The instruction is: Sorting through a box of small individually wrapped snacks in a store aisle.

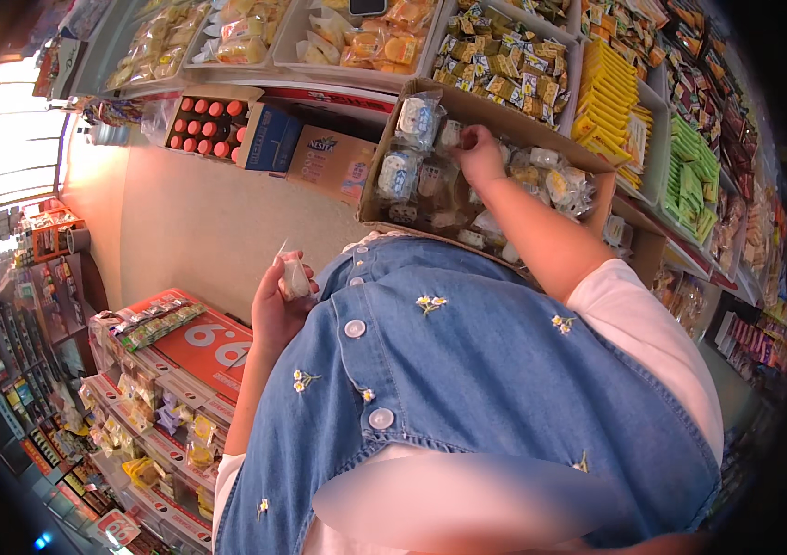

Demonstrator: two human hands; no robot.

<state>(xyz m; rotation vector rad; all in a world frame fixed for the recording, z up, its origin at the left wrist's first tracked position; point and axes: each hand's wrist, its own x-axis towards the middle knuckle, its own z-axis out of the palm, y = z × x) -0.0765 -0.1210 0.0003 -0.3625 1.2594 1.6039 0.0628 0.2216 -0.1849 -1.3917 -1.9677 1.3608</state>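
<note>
My left hand (275, 305), held low beside my denim dress, is closed around a small clear-wrapped white packet (295, 277). My right hand (483, 159) reaches into an open cardboard box (384, 215). Its fingers are curled together beside a small wrapped white packet (450, 134); what lies between the fingertips is hidden. Several clear-wrapped packets with white and pale contents fill the box, among them larger blue-and-white ones (400, 176) along the left wall and loose ones (569, 190) to the right of my wrist.
Bins of wrapped snacks line the far side, with yellow packets (604, 102) and green packets (688, 171) at right. A phone (368, 7) lies at the top. A carton of red-capped bottles (209, 127) and a brown carton (329, 164) stand left of the box. A red-topped display stand (199, 347) is at lower left.
</note>
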